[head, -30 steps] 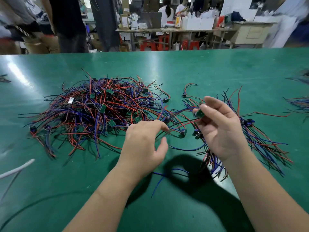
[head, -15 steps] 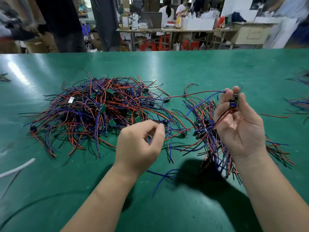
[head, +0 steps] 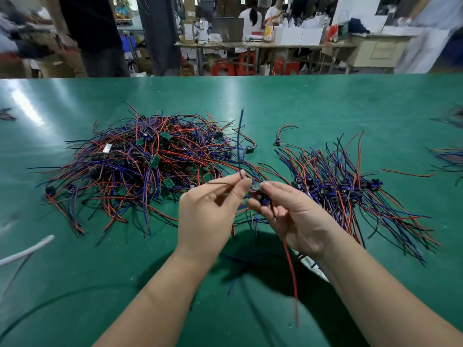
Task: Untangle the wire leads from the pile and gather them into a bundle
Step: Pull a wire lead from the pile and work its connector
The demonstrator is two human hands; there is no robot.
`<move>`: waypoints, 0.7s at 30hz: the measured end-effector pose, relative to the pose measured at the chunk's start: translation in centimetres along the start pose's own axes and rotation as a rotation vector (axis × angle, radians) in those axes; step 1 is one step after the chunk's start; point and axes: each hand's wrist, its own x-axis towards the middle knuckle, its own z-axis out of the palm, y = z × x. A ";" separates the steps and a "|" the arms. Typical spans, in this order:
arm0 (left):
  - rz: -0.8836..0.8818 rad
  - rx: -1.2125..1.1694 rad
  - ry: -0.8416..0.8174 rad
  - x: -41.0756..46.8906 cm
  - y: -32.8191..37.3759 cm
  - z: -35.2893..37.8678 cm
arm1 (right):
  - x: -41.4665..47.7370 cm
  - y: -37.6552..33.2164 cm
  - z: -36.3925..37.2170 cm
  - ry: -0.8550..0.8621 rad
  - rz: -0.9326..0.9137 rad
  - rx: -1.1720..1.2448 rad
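wire leads (head: 175, 156) in red, blue and black lie in two lots on the green table (head: 325, 103). there is a big tangled pile (head: 130, 171) on the left. a flatter gathered bunch (head: 350, 194) lies on the right, with its little dark ends lined up side by side.

one lead is up in the air between the two lots, just above the table. the left hand (head: 208, 216) pinches its blue wire (head: 241, 136) between thumb and first finger, and the wire pokes straight up past the pile. the right hand (head: 295, 216) is very close by, nearly touching the left. it holds the small dark part (head: 263, 199) of the lead between thumb and curled fingers. a red wire (head: 292, 271) hangs down from that hand toward the person. a white cable (head: 27, 249) lies far off at the left edge.

i think the person is in the middle of freeing this one lead and pulling its wires straight. the pile is big, so most of the job looks left to do.

next, i think the blue wire needs to slide free of any loops. then the lead can go down on the gathered bunch, with its dark end next to the others. a slow pull seems best, since a quick tug could drag more leads out of the pile.
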 end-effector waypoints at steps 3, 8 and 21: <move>-0.005 0.017 -0.010 0.2 -0.1 0.0 | 0.0 0.7 -0.1 -0.020 -0.025 -0.234; -0.005 0.040 -0.054 0.2 -0.6 -0.1 | -0.2 0.8 -0.6 -0.006 -0.114 -0.526; -0.529 -0.657 -0.202 1.0 -0.3 -0.6 | -0.1 0.4 -0.9 -0.042 -0.097 -0.421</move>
